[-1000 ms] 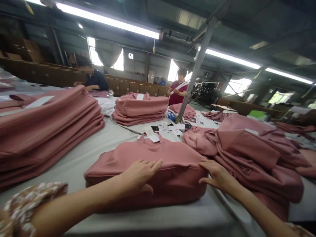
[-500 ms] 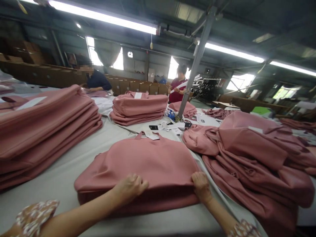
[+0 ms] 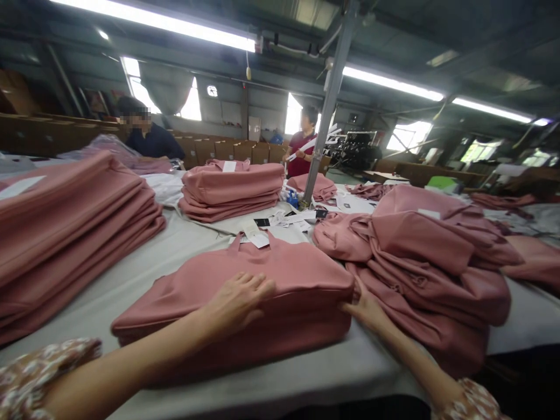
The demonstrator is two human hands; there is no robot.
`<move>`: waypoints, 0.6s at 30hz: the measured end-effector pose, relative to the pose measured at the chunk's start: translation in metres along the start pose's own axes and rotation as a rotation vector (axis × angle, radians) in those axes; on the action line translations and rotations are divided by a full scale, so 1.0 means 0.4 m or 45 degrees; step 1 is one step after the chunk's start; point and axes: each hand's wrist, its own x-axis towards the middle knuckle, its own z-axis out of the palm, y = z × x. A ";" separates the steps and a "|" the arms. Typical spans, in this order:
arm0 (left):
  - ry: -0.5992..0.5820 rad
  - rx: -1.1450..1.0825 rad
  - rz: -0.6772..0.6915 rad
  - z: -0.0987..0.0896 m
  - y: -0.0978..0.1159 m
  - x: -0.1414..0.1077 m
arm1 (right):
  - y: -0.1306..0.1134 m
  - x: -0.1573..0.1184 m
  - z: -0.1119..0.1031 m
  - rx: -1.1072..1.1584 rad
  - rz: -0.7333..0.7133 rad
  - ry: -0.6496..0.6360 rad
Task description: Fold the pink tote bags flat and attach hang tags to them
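- The bag [image 3: 293,268] is lying on the cloth [image 3: 280,388] right in front of the wearer, between the left pile and the right heap, its long front side facing the body, so both hands are reaching it easily.
- The left hand [image 3: 238,300] is resting on the front upper edge, fingers stretched out and close together, gripping nothing; it seems to be smoothing or steadying the leather-like surface rather than holding it.
- The right hand [image 3: 367,306] is touching the bag's right end, thumb towards the front face and fingers up by the corner; probably it is bracing or shaping that corner, but whether it is pinching, I cannot tell.
- The handles [image 3: 235,243] are standing up at the far side, and a tag [image 3: 255,234] is hanging about them, likely placed there to be easily read.
- The left pile [image 3: 74,233] and the far stack [image 3: 231,192] are lying flat in layers, which presumably is saving room.
- The right heap [image 3: 424,245] is slumping loosely beside the bag, apparently less ordered.
- Loose labels [image 3: 289,220] are lying just beyond the handles, seemingly within easy reach.
- Past the post [image 3: 328,105], a person in red [image 3: 301,166] is holding white strips.
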 end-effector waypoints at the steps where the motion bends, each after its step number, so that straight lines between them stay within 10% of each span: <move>1: 0.073 0.017 0.064 0.004 0.035 0.029 | 0.015 -0.020 0.023 0.030 0.059 -0.024; 8: 0.038 0.058 0.031 0.122 0.223 0.236 | 0.065 -0.111 0.140 -0.114 0.230 0.237; 18: -0.229 -0.063 0.172 0.131 0.141 0.294 | 0.085 -0.104 0.149 -0.292 0.290 0.329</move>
